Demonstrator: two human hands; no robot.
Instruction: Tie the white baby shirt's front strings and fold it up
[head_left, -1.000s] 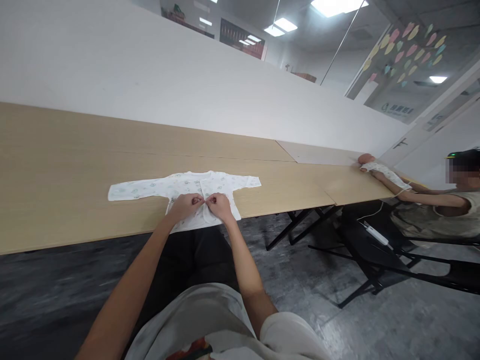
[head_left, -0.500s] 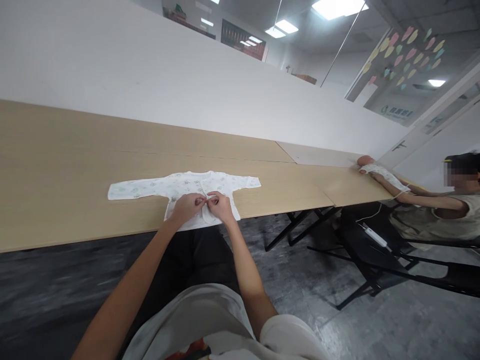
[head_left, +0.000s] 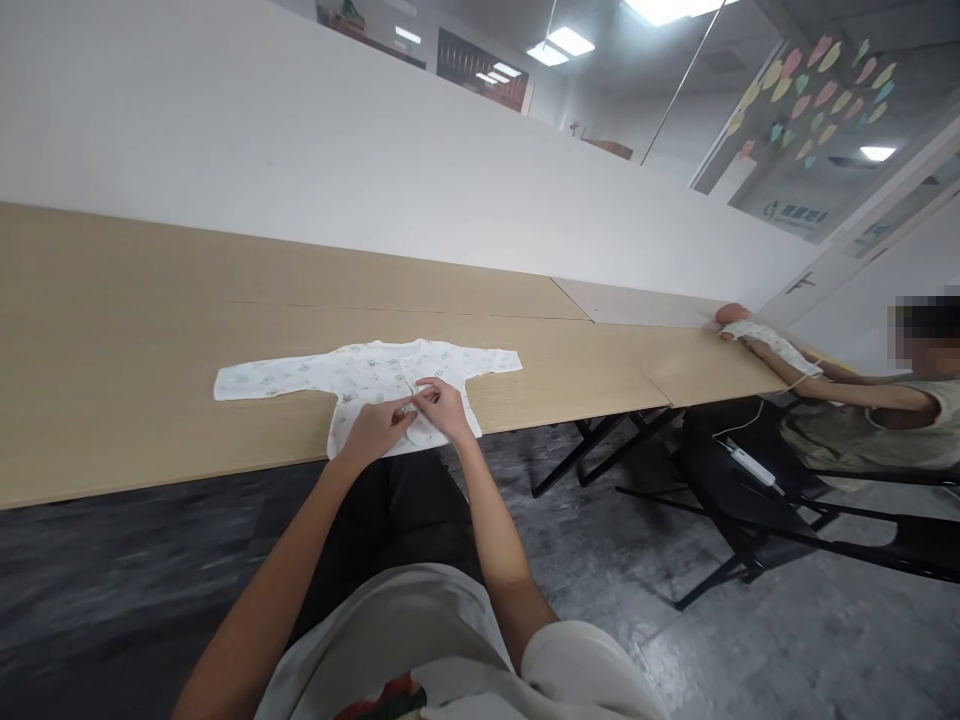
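A white baby shirt (head_left: pixel 367 370) with small printed figures lies spread on the wooden table, sleeves stretched out to both sides and its hem at the near edge. Over its lower front, my left hand (head_left: pixel 379 428) is closed, thumb and finger pinching the shirt's front edge. My right hand (head_left: pixel 442 408) meets it from the other side, its fingertips also pinched on that front edge. Both sets of fingertips nearly touch. Whatever small fastening may lie between them is hidden by the fingers.
The long wooden table (head_left: pixel 135 290) runs along a white wall (head_left: pixel 225 130). At the far right another person (head_left: pixel 870 420) handles a doll (head_left: pixel 772 345) in a similar white garment. A black folding chair (head_left: pixel 742 490) carries a white power strip (head_left: pixel 752 466) with a cable.
My left hand has shifted slightly down, and its fingers lie flatter and straighter. My right fingers have straightened a little too. The shirt stays in place.
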